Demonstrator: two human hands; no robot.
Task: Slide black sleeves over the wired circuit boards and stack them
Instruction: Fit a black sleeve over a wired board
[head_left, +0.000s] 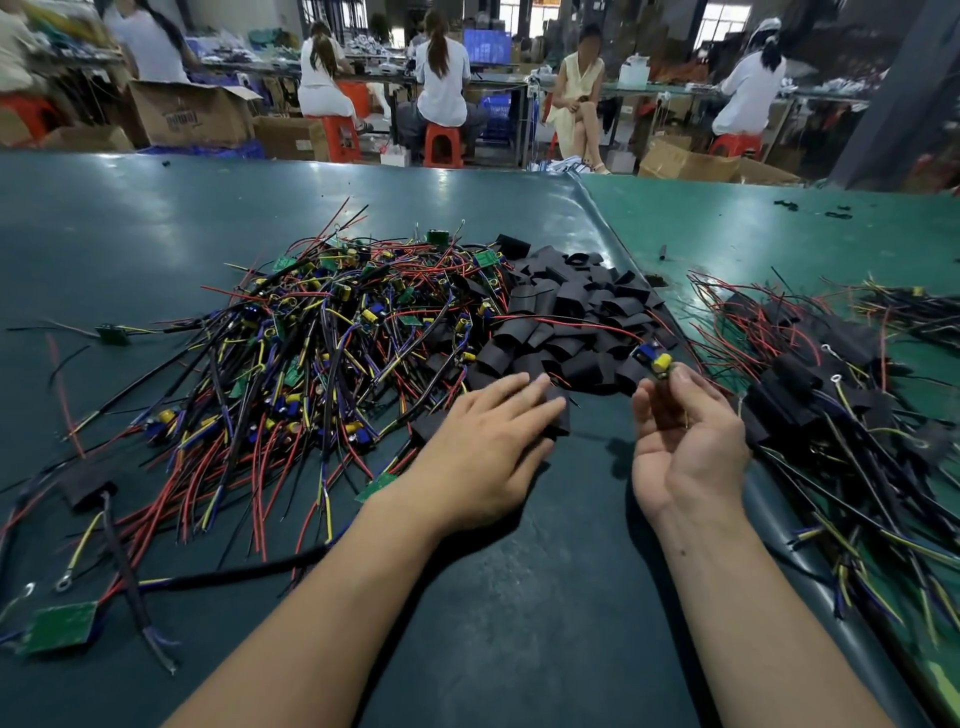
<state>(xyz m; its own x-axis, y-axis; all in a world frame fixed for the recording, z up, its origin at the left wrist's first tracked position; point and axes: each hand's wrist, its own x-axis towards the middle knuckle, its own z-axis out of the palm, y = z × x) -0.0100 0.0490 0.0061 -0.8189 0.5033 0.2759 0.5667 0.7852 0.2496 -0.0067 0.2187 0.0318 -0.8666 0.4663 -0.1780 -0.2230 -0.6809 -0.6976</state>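
Two hands | right hand (685, 426) pinches board (658, 364) | left hand (483, 441) perhaps covers sleeve (558, 415)

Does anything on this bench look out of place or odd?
Mostly sorted heaps, but one black sleeved board with wires lies alone at the left, apart from the finished sleeved stack on the right. A few black scraps are scattered far back.

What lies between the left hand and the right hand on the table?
In the head view, only bare green mat lies between the left hand and right hand.
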